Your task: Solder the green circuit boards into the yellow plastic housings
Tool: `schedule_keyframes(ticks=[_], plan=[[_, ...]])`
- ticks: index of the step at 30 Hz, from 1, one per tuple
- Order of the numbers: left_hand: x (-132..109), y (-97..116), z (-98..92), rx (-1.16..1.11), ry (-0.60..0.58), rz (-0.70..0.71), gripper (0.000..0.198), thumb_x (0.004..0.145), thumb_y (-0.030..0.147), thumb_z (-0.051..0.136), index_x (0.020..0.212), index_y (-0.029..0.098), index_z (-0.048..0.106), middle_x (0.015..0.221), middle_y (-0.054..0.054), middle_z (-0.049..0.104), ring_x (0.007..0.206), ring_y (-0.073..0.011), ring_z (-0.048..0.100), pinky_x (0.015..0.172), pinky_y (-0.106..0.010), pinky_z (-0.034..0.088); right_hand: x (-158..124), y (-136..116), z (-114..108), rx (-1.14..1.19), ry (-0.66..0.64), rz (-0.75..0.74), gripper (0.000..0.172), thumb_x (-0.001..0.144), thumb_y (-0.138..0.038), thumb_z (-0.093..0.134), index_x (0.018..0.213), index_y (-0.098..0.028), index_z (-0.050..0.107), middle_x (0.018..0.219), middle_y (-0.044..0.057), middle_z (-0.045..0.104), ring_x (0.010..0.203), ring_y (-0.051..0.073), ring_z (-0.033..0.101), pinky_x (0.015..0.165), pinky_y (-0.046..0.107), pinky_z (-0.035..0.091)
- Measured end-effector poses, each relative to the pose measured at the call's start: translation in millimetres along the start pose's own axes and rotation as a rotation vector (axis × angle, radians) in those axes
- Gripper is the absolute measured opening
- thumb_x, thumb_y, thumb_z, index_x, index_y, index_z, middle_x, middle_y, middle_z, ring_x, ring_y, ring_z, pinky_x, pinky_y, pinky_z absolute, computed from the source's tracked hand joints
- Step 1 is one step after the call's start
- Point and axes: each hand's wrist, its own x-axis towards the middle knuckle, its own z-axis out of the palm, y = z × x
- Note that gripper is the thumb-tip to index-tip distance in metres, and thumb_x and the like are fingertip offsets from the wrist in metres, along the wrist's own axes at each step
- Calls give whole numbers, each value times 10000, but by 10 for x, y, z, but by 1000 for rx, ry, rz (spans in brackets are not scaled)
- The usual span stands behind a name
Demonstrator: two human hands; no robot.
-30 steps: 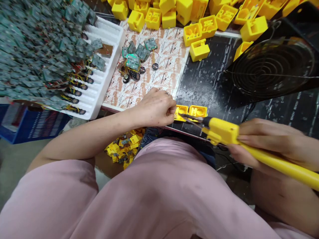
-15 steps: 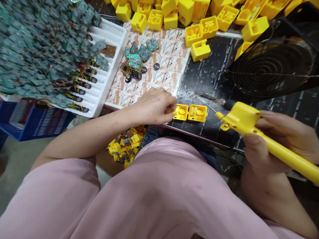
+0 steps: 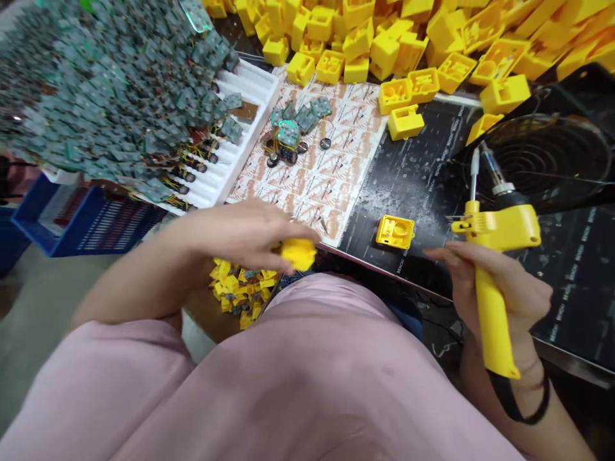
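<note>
My left hand (image 3: 245, 234) grips a small yellow plastic case (image 3: 301, 254), blurred by motion, just off the bench's front edge. Below it, a box with yellow cases and grey parts (image 3: 243, 288) shows partly behind my forearm. In my right hand (image 3: 509, 288) is a yellow soldering gun (image 3: 494, 307), its handle hanging down and its tip pointing up and away. Left of that hand, one open yellow case (image 3: 395, 232) lies on the black bench mat, apart from my fingers.
A white foam tray (image 3: 257, 115) piled with circuit boards (image 3: 120, 109) fills the left. Several wired boards (image 3: 289, 133) lie on the patterned sheet. Yellow cases (image 3: 331, 64) crowd the back. A black fan (image 3: 542, 153) stands at right; a blue crate (image 3: 91, 218) sits lower left.
My left hand has lifted one of the two front cases and carried it left, past the bench edge. The soldering gun has swung from pointing left to pointing up and away.
</note>
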Motion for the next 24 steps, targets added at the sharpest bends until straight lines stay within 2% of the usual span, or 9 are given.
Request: schedule_keyframes(ticks=[1,3,6,8,11,14,17,20,24], plan=[[-97,-69,-111,-10,-51,-12,469,885,491,650,1325,335,608,961,-11,763,819,-186,694,727,-270,468,26,0,14,-4,-14,-97,340,782,-162,784,1088,-288,704,892,-15,772,746,177,744,745,257,616],[-111,-265,-266,-3,29,-75,400,871,496,639,1227,317,671,970,-10,751,861,-196,677,752,-296,453,72,3,66,3,-73,-193,492,765,-171,806,1214,-271,634,1084,36,760,907,222,750,843,312,620],[299,-645,-331,111,409,-286,248,915,331,540,1081,261,710,1133,-10,698,1054,-192,573,855,-358,419,106,22,161,5,-163,-174,606,746,-231,834,1287,-259,562,1235,91,702,1109,286,697,920,412,604],[684,-893,-314,225,523,-364,235,870,237,567,1058,256,706,1202,-19,662,1179,-218,449,921,-419,396,112,39,200,-20,-203,-189,583,757,-235,826,1273,-240,554,1218,110,697,1124,298,686,903,426,602],[1107,-1188,-285,276,506,-285,194,795,210,615,956,266,707,1106,-58,675,1210,-280,427,996,-519,351,119,59,220,-61,-238,-214,560,770,-258,818,1256,-209,544,1131,116,706,1083,302,694,861,422,603],[1237,-1349,-291,200,522,-263,94,808,214,603,813,273,675,1026,-53,693,1124,-262,476,1020,-512,357,130,73,238,-65,-243,-229,551,785,-296,808,1256,-213,535,1099,101,710,1064,301,698,847,430,605],[1188,-1287,-331,-73,710,-314,32,827,235,644,844,261,633,953,-10,696,977,-184,523,982,-409,439,141,71,264,-17,-240,-203,565,784,-319,810,1263,-225,526,1175,111,699,1118,313,680,915,467,592],[1078,-935,-352,-505,868,-267,120,846,250,681,901,221,578,881,22,694,857,-115,595,856,-303,518,154,32,280,49,-204,-128,601,769,-278,824,1282,-244,512,1306,116,655,1179,296,658,980,451,577],[938,-269,-274,-1025,759,-212,189,874,289,693,873,182,537,805,24,703,812,-122,716,726,-248,565,190,-92,334,172,-140,-20,627,764,-244,830,1288,-291,489,1337,71,650,1205,239,653,1000,373,581]])
